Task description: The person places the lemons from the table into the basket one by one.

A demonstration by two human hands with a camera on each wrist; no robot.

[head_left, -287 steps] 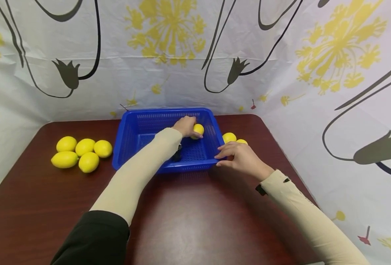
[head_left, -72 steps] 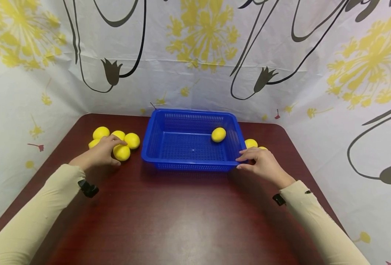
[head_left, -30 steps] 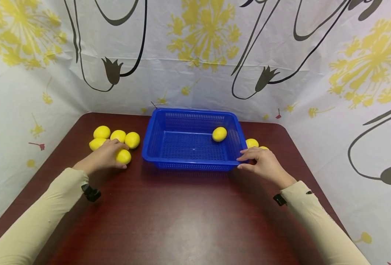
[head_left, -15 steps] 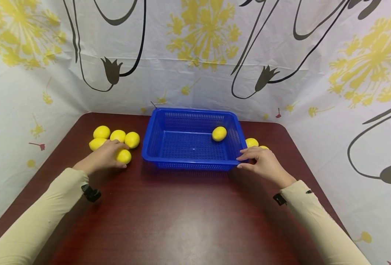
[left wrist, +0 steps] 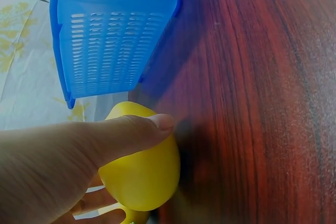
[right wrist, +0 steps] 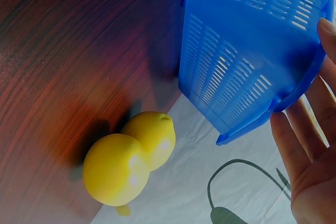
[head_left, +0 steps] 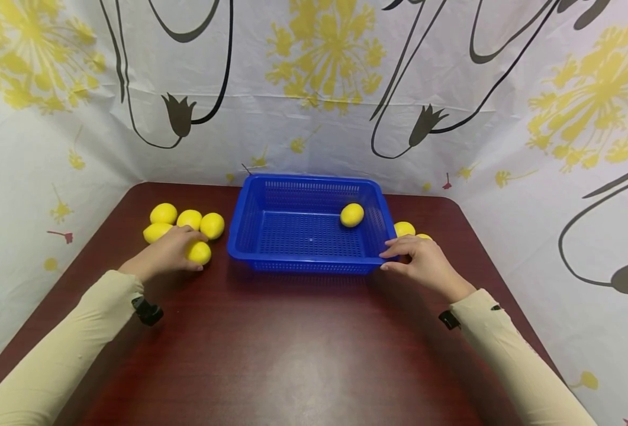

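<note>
My left hand [head_left: 172, 251] grips a yellow lemon [head_left: 199, 253] on the table at the left. In the left wrist view the thumb lies across this lemon [left wrist: 144, 177], with fingers partly hidden behind it. Several other lemons [head_left: 212, 226] lie just behind that hand. A blue perforated plastic basket [head_left: 308, 259] stands in the middle, with one lemon [head_left: 352, 215] inside near its right end. My right hand [head_left: 420, 263] holds the basket's front right corner by the rim; thumb and fingertips meet the rim in the right wrist view.
Two lemons [right wrist: 116, 169] sit together on the table right of the basket, partly behind the right hand in the head view. The dark red-brown wooden table [head_left: 292, 343] reaches to a patterned white cloth [head_left: 303, 136] at the back and sides.
Since the oldest frame, my left hand has let go of the lemon in the basket, moved left to the group and taken hold of another. Over the last second almost nothing has moved.
</note>
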